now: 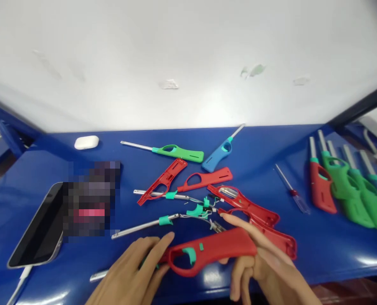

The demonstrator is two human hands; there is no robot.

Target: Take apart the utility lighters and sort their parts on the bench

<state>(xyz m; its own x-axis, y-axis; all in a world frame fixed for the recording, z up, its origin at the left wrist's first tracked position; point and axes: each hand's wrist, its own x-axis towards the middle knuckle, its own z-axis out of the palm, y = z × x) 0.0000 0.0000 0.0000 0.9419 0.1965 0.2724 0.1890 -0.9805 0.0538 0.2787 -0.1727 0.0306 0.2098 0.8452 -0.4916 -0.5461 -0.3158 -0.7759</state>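
Note:
A red lighter [220,245] with a green trigger lies across both hands near the table's front edge. My left hand [137,267] is closed round its neck, and the metal tube pokes out to the left. At the handle end, my right hand [261,258] grips the red body, its index finger stretched along the far side. Just beyond are two bare metal tubes [144,226] with green collars, wires and small green parts. Open red shell halves [255,212] lie beside my right fingers, with more red shells [163,182] further back.
A green lighter [185,153] and a blue lighter [218,156] lie at the back. Several lighters [322,188] are lined up at the right, near a screwdriver [293,192]. A phone [40,228] with a cable and a white case [87,142] lie left. A white wall [188,106] bounds the blue table.

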